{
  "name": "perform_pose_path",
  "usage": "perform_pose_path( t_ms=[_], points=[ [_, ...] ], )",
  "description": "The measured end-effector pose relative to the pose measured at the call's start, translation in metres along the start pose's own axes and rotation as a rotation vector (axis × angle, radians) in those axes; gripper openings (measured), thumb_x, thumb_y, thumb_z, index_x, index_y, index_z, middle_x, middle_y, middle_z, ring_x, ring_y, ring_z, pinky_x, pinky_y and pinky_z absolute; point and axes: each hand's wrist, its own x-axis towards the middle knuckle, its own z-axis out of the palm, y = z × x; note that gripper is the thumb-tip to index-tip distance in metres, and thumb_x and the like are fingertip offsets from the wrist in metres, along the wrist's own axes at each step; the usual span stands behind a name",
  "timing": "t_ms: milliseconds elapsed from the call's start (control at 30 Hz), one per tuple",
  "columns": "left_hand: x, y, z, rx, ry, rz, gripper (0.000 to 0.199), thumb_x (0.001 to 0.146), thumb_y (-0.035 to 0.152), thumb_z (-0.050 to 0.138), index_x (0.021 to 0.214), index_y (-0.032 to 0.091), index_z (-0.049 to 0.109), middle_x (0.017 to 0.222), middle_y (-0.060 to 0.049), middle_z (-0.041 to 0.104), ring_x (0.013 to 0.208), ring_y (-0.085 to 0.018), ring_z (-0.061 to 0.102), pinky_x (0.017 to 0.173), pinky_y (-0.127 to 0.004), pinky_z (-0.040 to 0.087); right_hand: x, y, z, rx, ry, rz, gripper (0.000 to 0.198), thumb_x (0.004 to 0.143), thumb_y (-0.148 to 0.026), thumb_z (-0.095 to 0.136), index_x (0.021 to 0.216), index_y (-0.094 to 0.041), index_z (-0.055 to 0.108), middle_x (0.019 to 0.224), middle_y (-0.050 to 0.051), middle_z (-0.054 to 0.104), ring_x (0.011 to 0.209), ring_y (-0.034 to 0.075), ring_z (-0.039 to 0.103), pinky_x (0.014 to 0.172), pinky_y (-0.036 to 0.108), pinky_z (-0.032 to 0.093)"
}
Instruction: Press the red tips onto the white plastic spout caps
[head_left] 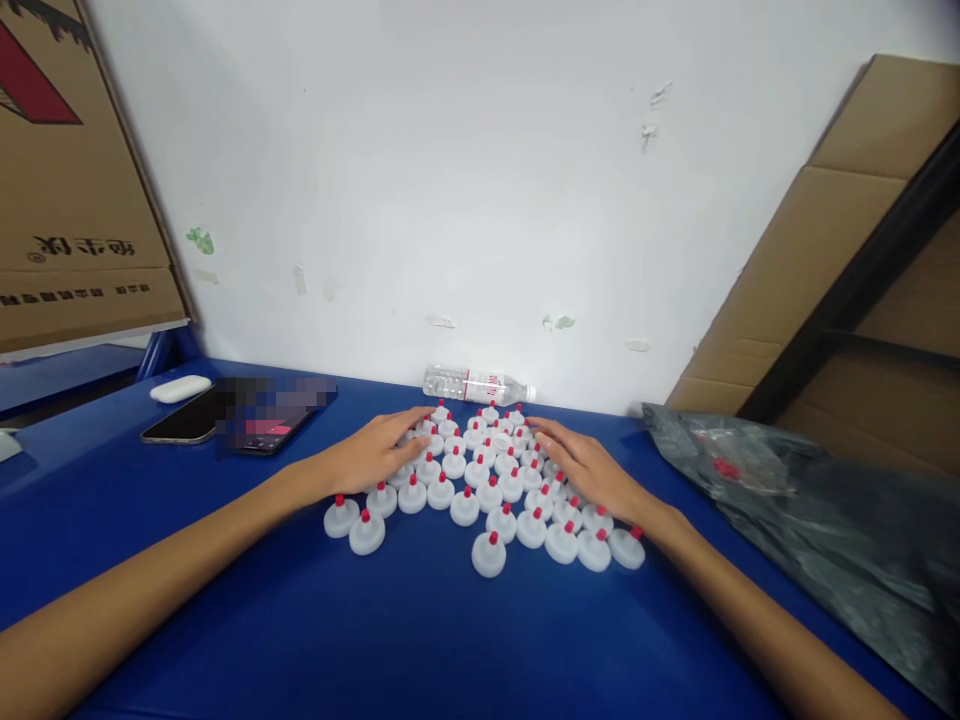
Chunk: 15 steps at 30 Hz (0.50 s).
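Observation:
Several white round caps with small red tips (465, 507) stand in a cluster on the blue table (420, 640). My left hand (379, 452) rests along the cluster's left side, fingers stretched forward and touching or close against the caps there. On the right side, my right hand (581, 462) lies over some caps, its fingers extended toward the back and the thumb apart. Neither hand is closed round a cap. Part of the right-hand caps is hidden beneath my hand and wrist. One cap (489, 555) stands at the front of the group.
A clear plastic bottle (480, 385) lies against the wall behind the caps. Two phones (180, 415) and a white oval case (180, 389) are at the left. A dark plastic bag (817, 530) with a clear packet of red pieces (726, 468) lies right. Cardboard (795, 250) leans there.

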Motion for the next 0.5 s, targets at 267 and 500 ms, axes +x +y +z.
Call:
perform_pose_path(
  t_ms=[267,500],
  points=[
    [-0.0010,0.0033,-0.0018,0.006,-0.001,0.003,0.069,0.101,0.062,0.027,0.155,0.020,0.032,0.159,-0.009,0.039,0.142,-0.033,0.041,0.116,-0.047,0.037,-0.0006,-0.0039,-0.0010,-0.001,0.000,0.005,0.052,0.102,-0.057,0.033,0.145,-0.032,0.049,0.145,0.003,0.058,0.134,0.029,0.053,0.114,0.051,0.039],
    [-0.0008,0.0032,-0.0020,0.005,0.004,0.009,0.070,0.101,0.064,0.026,0.155,0.021,0.032,0.159,-0.009,0.039,0.142,-0.033,0.042,0.115,-0.048,0.038,-0.0011,-0.0055,-0.0018,-0.002,0.000,0.009,0.052,0.102,-0.057,0.033,0.144,-0.032,0.050,0.144,0.004,0.059,0.134,0.030,0.053,0.113,0.052,0.039]
  ],
)
